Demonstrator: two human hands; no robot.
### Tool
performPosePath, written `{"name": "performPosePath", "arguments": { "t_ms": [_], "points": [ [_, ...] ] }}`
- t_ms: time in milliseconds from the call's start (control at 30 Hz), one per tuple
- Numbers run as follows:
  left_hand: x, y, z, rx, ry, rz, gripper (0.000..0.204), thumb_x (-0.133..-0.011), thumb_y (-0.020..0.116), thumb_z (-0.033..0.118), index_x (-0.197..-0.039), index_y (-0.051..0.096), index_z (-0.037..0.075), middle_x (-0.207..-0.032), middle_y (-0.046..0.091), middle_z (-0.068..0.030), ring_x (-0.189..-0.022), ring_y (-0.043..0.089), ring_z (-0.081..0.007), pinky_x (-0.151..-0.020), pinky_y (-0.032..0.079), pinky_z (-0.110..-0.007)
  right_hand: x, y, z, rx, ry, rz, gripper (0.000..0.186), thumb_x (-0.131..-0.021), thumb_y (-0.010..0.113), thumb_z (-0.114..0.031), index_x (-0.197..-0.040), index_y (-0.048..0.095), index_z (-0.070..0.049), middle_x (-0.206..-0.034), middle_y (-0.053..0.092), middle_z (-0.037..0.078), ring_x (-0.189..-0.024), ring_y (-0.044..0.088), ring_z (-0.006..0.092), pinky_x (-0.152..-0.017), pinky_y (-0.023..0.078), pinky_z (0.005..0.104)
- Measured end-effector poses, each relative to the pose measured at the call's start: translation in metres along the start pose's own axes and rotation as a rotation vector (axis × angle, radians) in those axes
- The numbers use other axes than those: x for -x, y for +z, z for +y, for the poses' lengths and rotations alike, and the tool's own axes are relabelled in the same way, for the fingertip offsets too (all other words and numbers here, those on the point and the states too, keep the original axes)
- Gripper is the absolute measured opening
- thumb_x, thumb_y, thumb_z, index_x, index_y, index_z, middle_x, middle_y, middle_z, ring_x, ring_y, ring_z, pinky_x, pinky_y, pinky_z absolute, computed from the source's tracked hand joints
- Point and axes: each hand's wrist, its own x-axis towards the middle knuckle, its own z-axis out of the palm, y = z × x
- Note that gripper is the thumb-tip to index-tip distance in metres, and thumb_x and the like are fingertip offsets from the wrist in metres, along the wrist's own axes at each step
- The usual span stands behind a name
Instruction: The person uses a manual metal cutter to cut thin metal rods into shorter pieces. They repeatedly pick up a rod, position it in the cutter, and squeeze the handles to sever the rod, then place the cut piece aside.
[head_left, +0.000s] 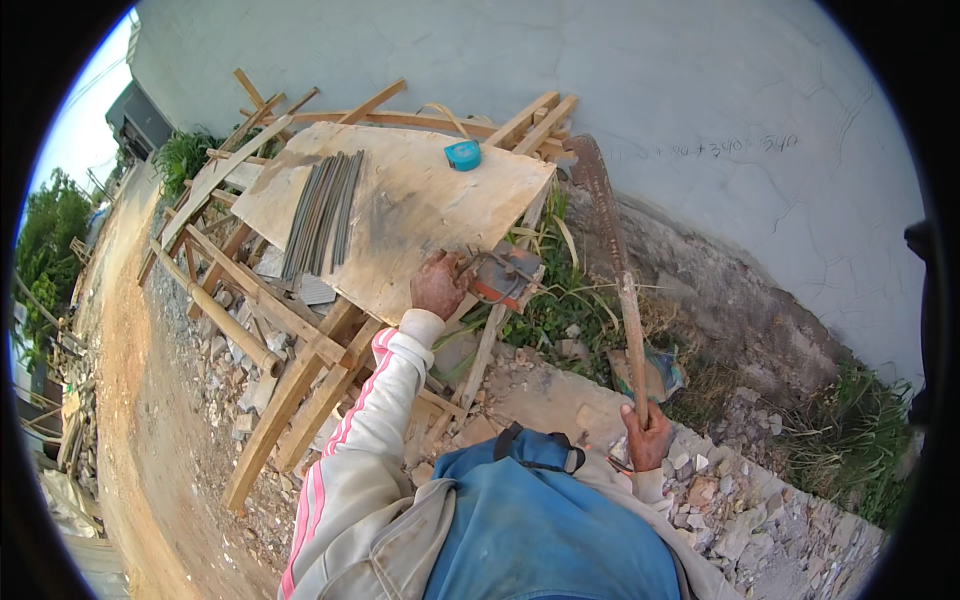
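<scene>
My left hand (437,287) is closed at the near edge of a plywood board (420,215), its fingers on a thin bent metal rod (476,290). That rod lies against a small rusty-red metal block (510,277) at the board's near right corner. With my right hand (648,435) I grip the lower end of a long rusty bar (630,310). The bar rises away from me, and its far end is broader and darker. On the board lie a bundle of straight metal rods (322,212) and a turquoise tape measure (463,155).
Timber beams (295,390) prop the board, and a round pole (225,315) slants beside them. A grey wall (700,90) stands beyond. Broken rubble (720,490) covers the ground at right, with green weeds (560,290) by the board. A dirt path (130,380) runs along the left.
</scene>
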Motion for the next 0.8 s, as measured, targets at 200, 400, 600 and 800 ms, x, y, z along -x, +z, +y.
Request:
{"name": "performPosePath", "arguments": {
  "t_ms": [200,400,600,800],
  "points": [
    [-0.011,0.011,0.010,-0.105,-0.031,0.023,0.024,-0.086,0.062,0.019,-0.105,0.072,0.008,-0.106,0.065,-0.0144,-0.098,0.065,-0.0358,-0.082,0.054,-0.047,-0.017,0.005,-0.014,-0.034,-0.024,-0.065,0.029,-0.089,0.076,-0.023,-0.084,0.058,-0.001,-0.066,0.044,0.001,-0.062,0.037,0.0113,-0.056,0.035,0.0297],
    [-0.004,0.025,0.026,-0.252,-0.143,0.116,0.023,-0.084,0.064,0.017,-0.104,0.072,0.011,-0.104,0.065,-0.0124,-0.100,0.064,-0.0338,-0.083,0.052,-0.048,-0.030,0.001,-0.021,0.173,-0.053,-0.142,0.035,-0.090,0.075,-0.025,-0.079,0.054,0.000,-0.063,0.040,0.003,-0.061,0.036,0.0127,-0.054,0.035,0.0323],
    [-0.001,0.039,0.037,-0.284,-0.222,0.217,0.024,-0.083,0.066,0.017,-0.106,0.069,0.012,-0.104,0.065,-0.0115,-0.102,0.062,-0.0333,-0.086,0.047,-0.048,-0.072,-0.041,-0.007,0.357,-0.136,-0.201,0.030,-0.088,0.075,-0.023,-0.080,0.057,0.000,-0.060,0.048,0.011,-0.054,0.040,0.0214,-0.053,0.039,0.0365],
    [-0.001,0.038,0.032,-0.217,-0.158,0.286,0.020,-0.084,0.065,0.018,-0.102,0.068,0.010,-0.103,0.065,-0.0111,-0.099,0.061,-0.0329,-0.085,0.045,-0.048,-0.147,-0.066,-0.012,0.850,-0.268,-0.185,0.039,-0.084,0.078,-0.041,-0.077,0.068,-0.004,-0.057,0.055,0.015,-0.052,0.056,0.0315,-0.055,0.046,0.0428]
  ]
}}
